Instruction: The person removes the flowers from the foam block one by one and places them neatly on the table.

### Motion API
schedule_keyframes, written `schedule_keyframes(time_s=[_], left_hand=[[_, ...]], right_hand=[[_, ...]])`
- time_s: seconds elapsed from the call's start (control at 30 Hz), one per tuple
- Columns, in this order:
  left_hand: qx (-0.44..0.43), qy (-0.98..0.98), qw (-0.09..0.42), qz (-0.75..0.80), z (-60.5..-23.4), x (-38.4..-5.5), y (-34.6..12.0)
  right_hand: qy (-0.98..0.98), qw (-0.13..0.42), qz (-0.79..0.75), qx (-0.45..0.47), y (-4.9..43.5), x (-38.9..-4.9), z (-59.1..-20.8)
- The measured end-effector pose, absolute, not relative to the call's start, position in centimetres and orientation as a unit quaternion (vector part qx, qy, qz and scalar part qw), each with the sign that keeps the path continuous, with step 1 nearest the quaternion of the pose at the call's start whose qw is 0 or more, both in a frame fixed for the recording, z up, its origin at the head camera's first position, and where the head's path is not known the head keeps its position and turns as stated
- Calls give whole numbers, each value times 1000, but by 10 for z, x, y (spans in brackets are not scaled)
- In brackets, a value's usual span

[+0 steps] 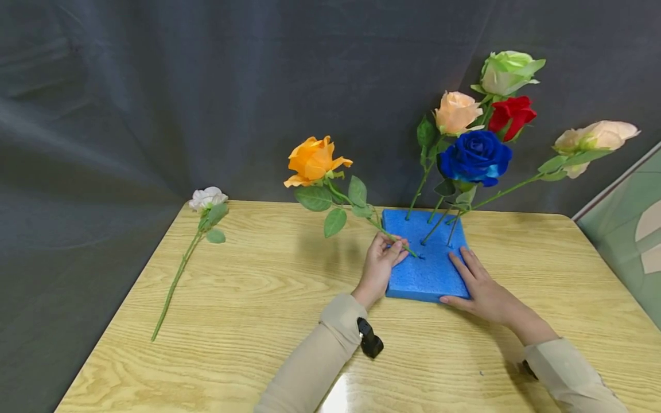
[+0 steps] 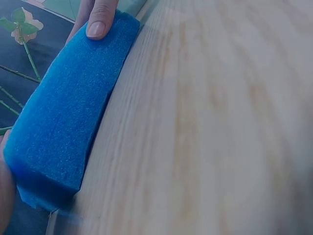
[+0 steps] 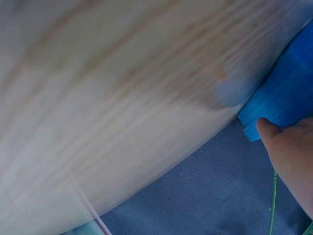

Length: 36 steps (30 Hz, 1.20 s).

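Note:
My left hand (image 1: 380, 265) pinches the stem of an orange artificial rose (image 1: 312, 162) whose lower end meets the blue foam block (image 1: 428, 275); the bloom leans out to the left. Along the block's right side, my right hand (image 1: 485, 291) rests with fingers spread and the thumb at the front edge. Stuck in the foam stand a blue rose (image 1: 476, 156), a red rose (image 1: 511, 116), a peach rose (image 1: 457, 112), a green rose (image 1: 508, 73) and a pale pink flower (image 1: 599, 137) tilted to the right. In the left wrist view the right thumb (image 2: 98, 27) presses the block.
A white flower (image 1: 207, 198) with a long green stem lies on the wooden table (image 1: 248, 287) at the left. Behind the table hangs a dark cloth (image 1: 155, 103). A green and pink panel (image 1: 630, 229) borders the right side.

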<state>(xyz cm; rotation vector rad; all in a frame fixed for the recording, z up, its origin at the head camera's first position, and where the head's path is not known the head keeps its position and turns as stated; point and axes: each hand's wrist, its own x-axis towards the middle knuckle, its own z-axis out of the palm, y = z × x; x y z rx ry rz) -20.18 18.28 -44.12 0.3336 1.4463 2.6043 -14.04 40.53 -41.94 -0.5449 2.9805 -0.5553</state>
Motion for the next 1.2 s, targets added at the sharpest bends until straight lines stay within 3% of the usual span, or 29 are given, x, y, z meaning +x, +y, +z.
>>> schedule_keyframes(time_s=[0.43, 0.8, 1.03, 1.2], left_hand=[[91, 455, 82, 882, -440, -201, 181], [69, 451, 48, 888, -437, -201, 183], [107, 432, 1, 896, -409, -212, 170], [117, 462, 7, 879, -389, -210, 158]], right_hand=[[967, 47, -185, -168, 406, -139, -418], [967, 48, -187, -169, 405, -139, -417], [967, 47, -184, -169, 407, -139, -417], [965, 52, -191, -172, 408, -142, -415]])
